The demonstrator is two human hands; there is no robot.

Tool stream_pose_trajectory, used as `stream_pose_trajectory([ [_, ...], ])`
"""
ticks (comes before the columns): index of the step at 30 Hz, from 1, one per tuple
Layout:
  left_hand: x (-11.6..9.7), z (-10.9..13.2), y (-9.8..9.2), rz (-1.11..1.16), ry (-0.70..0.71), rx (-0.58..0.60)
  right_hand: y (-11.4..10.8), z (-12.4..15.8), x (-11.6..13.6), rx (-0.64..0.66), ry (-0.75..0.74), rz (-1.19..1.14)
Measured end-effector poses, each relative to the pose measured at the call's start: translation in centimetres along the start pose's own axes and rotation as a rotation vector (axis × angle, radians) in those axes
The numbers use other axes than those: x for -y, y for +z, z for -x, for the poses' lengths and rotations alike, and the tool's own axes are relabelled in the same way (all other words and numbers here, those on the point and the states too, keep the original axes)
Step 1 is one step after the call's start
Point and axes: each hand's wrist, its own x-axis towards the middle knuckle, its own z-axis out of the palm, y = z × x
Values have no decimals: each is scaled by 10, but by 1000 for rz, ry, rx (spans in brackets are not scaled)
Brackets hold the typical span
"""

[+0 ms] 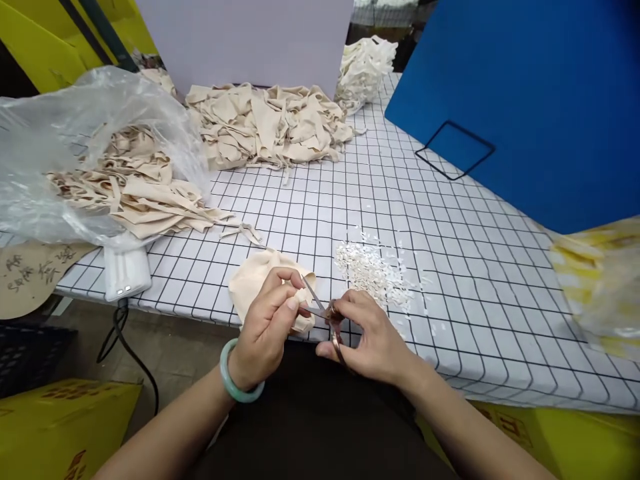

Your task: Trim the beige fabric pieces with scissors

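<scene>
My left hand, with a green bangle on its wrist, pinches the edge of a beige fabric piece lying at the near edge of the checked table. Just to its right, my right hand grips small metal scissors, whose open blades point at the spot where the left fingers hold the cloth. A small heap of white trimmings lies just beyond my right hand.
A clear plastic bag spilling beige fabric pieces sits at the left. A larger beige pile and a white pile lie at the back. A blue board stands at right. A white power strip rests on the table's left edge.
</scene>
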Motion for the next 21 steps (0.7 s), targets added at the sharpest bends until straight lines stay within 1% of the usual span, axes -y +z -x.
stream_pose_trajectory([
  [4,0,-2,2,-40,18,45,1,3,-3,-18,-59,-33],
  [10,0,-2,2,-110,39,69,0,-1,-4,-32,-156,-58],
  [15,1,-1,3,-117,48,79,2,-3,-4,-6,-146,-80],
  [21,4,1,3,-107,49,87,2,-4,-2,-25,-157,-96],
])
